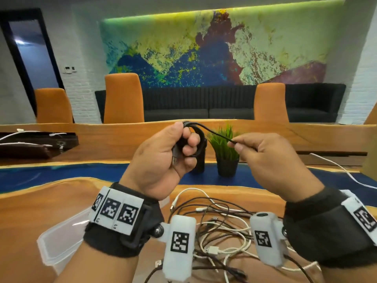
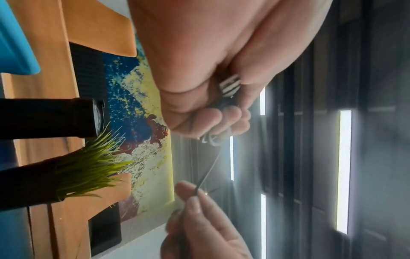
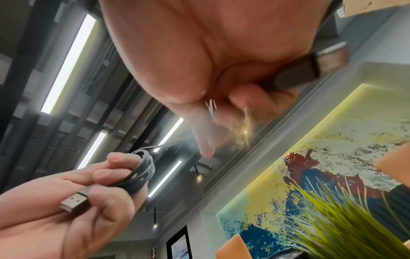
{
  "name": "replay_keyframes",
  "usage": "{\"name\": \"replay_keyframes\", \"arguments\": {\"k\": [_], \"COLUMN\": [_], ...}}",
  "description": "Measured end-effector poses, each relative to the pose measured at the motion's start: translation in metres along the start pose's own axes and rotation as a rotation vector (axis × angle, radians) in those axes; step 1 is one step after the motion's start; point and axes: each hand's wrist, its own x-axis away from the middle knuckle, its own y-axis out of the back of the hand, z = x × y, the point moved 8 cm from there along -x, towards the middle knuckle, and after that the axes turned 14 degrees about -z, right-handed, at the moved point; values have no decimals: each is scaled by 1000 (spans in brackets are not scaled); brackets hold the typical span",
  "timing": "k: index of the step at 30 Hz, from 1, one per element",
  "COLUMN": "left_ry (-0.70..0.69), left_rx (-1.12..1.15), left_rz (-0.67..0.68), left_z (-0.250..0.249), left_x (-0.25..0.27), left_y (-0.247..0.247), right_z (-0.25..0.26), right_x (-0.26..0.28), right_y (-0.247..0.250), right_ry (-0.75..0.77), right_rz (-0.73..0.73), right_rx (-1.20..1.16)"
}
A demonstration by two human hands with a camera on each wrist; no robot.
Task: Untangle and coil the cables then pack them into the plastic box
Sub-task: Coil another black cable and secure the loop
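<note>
Head view. Both hands were raised above the wooden table [image 1: 30, 213]. The left hand [image 1: 161, 160] held a black cable [image 1: 201, 139] wound in several loops round its curled fingers [image 1: 190, 139], thumb pressed on top of the bundle; the cable's USB plug [image 1: 175, 159] lay against the palm, metal end pointing toward 6 o'clock. From the top of the coil 1 free strand ran toward 3 o'clock to the right hand [image 1: 271, 160], where thumb and forefinger were pinched together on it.

At 6 o'clock from the hands, a tangle of white and dark cables [image 1: 222, 227] lay loose on the table. The plastic box [image 1: 61, 242], translucent, sat at 8 o'clock from the left hand, partly hidden by the forearm; its contents could not be made out. A potted grass plant [image 1: 225, 152] stood at 12 o'clock beyond the hands, just beside a dark cylinder [image 1: 201, 162].

Right wrist view. The coil [image 3: 142, 173] showed about 4 turns clamped between the left hand's [image 3: 73, 201] fingers, and a dark plug body [image 3: 332, 70] was tucked in the right palm.

Left wrist view. The strand [image 2: 210, 168] was stretched taut between the 2 hands.
</note>
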Motion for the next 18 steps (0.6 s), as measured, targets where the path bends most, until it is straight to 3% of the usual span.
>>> {"name": "replay_keyframes", "arguments": {"k": [2, 5, 10, 15, 18], "left_ry": [-35, -56, -58, -95, -116], "left_rx": [-61, -190, -265, -215, -179], "left_rz": [-38, -19, 76, -67, -85], "left_z": [-1, 6, 16, 17, 16], "left_x": [-2, -1, 7, 4, 3], "left_y": [7, 5, -15, -11, -9], "right_z": [-2, 14, 42, 44, 44], "right_x": [6, 7, 13, 12, 14], "right_y": [-10, -9, -6, -1, -1], "right_ry": [-14, 65, 137, 184, 165], "right_rz": [109, 94, 86, -62, -163], "right_rx": [80, 93, -300, -329, -359]}}
